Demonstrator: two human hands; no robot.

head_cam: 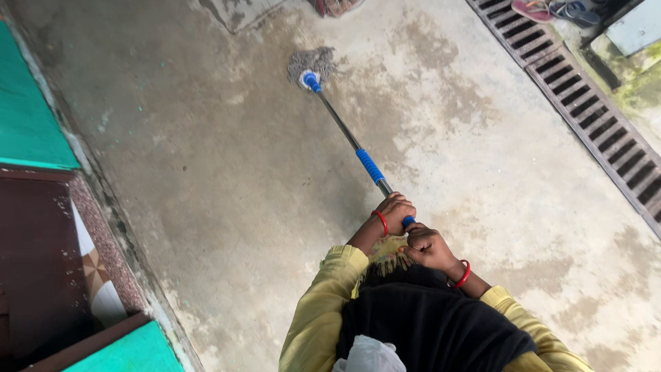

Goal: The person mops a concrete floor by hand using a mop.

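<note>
Mop handle (348,135) end under both hands (413,231)

- Soft, even daylight, overcast look; no glare or blown highlights.
- Shadows faint, only a weak one under the mop (311,65) in the upper middle.
- Lower left doorway dark.
- Focus sharp across the frame; wide-angle stretch at the edges, drain grate (585,103) at upper right slanted.
</note>
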